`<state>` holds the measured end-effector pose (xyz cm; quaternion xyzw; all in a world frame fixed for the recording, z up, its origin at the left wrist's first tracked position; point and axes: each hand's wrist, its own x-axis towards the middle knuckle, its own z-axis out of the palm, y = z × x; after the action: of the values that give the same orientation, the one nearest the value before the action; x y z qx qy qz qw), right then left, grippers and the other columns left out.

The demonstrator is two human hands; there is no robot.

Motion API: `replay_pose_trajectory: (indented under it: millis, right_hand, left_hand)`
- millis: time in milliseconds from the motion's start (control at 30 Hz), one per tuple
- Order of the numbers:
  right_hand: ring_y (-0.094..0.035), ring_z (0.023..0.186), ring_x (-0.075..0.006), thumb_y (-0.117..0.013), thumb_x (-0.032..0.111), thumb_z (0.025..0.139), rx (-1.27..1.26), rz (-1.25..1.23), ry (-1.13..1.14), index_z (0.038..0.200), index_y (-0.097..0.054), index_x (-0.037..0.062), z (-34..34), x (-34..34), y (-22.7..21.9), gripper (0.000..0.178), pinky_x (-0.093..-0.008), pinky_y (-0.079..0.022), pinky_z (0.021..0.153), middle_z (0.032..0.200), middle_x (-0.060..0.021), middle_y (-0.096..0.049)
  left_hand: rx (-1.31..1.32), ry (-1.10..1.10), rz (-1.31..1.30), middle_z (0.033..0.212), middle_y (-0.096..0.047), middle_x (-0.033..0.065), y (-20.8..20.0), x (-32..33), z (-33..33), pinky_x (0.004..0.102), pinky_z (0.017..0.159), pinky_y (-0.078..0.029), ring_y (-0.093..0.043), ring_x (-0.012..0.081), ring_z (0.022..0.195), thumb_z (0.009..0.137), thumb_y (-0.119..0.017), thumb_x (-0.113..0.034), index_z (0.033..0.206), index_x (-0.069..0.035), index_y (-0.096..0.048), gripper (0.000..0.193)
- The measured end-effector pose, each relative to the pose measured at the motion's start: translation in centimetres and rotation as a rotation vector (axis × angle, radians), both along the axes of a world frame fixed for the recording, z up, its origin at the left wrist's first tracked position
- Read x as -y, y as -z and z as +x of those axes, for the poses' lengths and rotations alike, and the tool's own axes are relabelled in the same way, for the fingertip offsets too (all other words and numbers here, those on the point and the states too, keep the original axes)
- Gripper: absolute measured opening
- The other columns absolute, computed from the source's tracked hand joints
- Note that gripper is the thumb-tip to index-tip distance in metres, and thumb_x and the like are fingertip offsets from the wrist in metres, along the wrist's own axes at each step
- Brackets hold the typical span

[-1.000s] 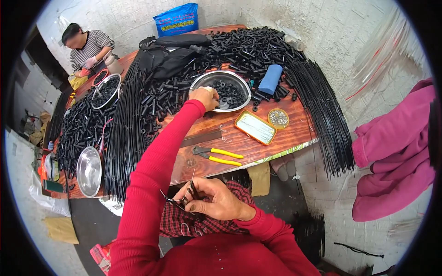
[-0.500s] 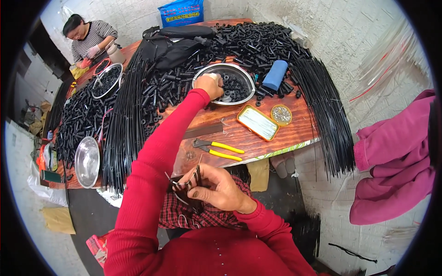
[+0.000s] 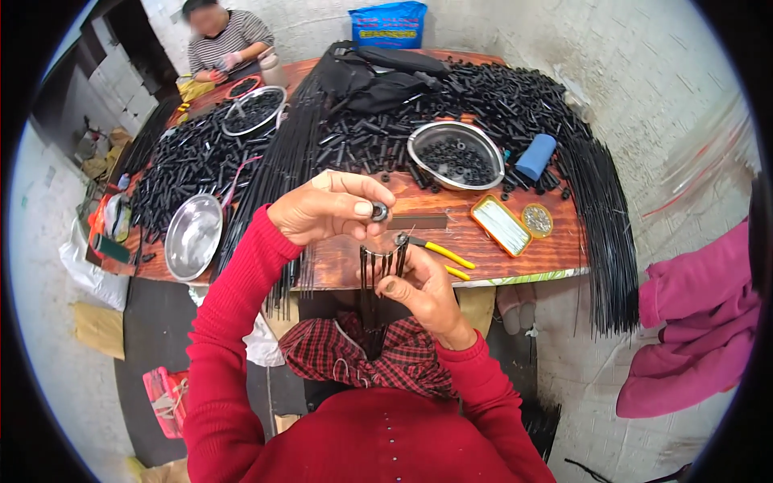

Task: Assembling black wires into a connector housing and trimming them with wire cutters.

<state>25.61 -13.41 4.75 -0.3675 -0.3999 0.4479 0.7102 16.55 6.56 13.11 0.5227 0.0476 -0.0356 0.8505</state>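
Observation:
My left hand (image 3: 326, 211) is raised above the front of the table and pinches a small round black cap (image 3: 379, 212) between thumb and fingers. Just below and to its right, my right hand (image 3: 428, 296) grips a bunch of thin black rods (image 3: 367, 278). A thin wire links the rods' upper ends, and their lower parts hang toward my lap. The cap is held apart from the rods. Behind my right hand, yellow-handled pliers (image 3: 448, 256) lie partly hidden on the table.
A metal bowl (image 3: 460, 186) of small black parts stands among heaped black tubes (image 3: 515, 105). Nearby are a yellow tin (image 3: 501, 226), a round tin (image 3: 537, 220) and a blue block (image 3: 535, 157). Long black rods overhang both sides. A person (image 3: 229, 44) works at far left.
My left hand has come back from the bowl toward my right hand, with the black cap in it. My right hand, still holding the rods, is raised slightly. The whole view has shifted.

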Motion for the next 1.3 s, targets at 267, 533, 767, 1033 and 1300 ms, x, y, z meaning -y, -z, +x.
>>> replay_pose_trajectory:
  millis: [267, 533, 767, 1033, 1300]
  right_hand:
    - [-0.057, 0.083, -0.0094, -0.068, 0.023, 0.089, 0.07, -0.002, -0.015, 0.113, -0.054, -0.0014, -2.4, -0.8, -1.0, 0.037, -0.0244, -0.047, 0.075, 0.097, -0.004, -0.062]
    - [-0.057, 0.082, -0.0096, -0.065, 0.022, 0.091, 0.092, -0.003, -0.022, 0.117, -0.052, -0.0025, -3.7, -1.5, -1.2, 0.038, -0.0246, -0.047, 0.075, 0.097, -0.0041, -0.062]
    - [-0.057, 0.081, -0.0094, -0.066, 0.021, 0.09, 0.108, 0.001, -0.009, 0.108, -0.055, -0.0003, -4.3, -1.2, -2.0, 0.03, -0.0245, -0.047, 0.074, 0.095, -0.004, -0.062]
    - [-0.058, 0.082, -0.0095, -0.066, 0.019, 0.09, 0.123, -0.001, -0.018, 0.102, -0.056, 0.0006, -4.0, -0.8, -1.7, 0.024, -0.0244, -0.048, 0.075, 0.095, -0.0042, -0.062]
    - [-0.059, 0.086, -0.0099, -0.066, 0.018, 0.09, 0.102, -0.008, -0.033, 0.108, -0.056, -0.0007, -4.1, -1.0, -1.5, 0.028, -0.0251, -0.049, 0.078, 0.099, -0.0049, -0.063]
  left_hand:
    - [-0.013, -0.123, 0.019, 0.089, -0.066, 0.0045, -0.4, 1.6, -4.3, 0.0259, 0.074, -0.053, -0.063, 0.0133, 0.079, 0.085, -0.065, -0.01, 0.107, 0.0, -0.061, 0.025]
    - [-0.021, -0.176, -0.069, 0.094, -0.066, 0.0046, 0.1, 1.5, -6.3, 0.027, 0.077, -0.052, -0.063, 0.0116, 0.081, 0.085, -0.065, -0.01, 0.109, -0.002, -0.062, 0.026]
    - [0.063, -0.147, -0.067, 0.101, -0.066, 0.0088, 1.2, 0.5, -6.8, 0.0301, 0.083, -0.052, -0.065, 0.0168, 0.091, 0.087, -0.064, -0.008, 0.112, 0.002, -0.062, 0.027]
    - [0.088, -0.196, -0.05, 0.098, -0.065, 0.0092, -0.1, 1.1, -6.3, 0.0268, 0.073, -0.051, -0.06, 0.014, 0.08, 0.085, -0.063, -0.005, 0.121, 0.005, -0.057, 0.038]
    - [0.081, -0.089, 0.055, 0.089, -0.063, 0.0103, 0.5, 0.1, -6.3, 0.028, 0.07, -0.05, -0.061, 0.0159, 0.078, 0.084, -0.066, -0.009, 0.103, -0.001, -0.06, 0.021]
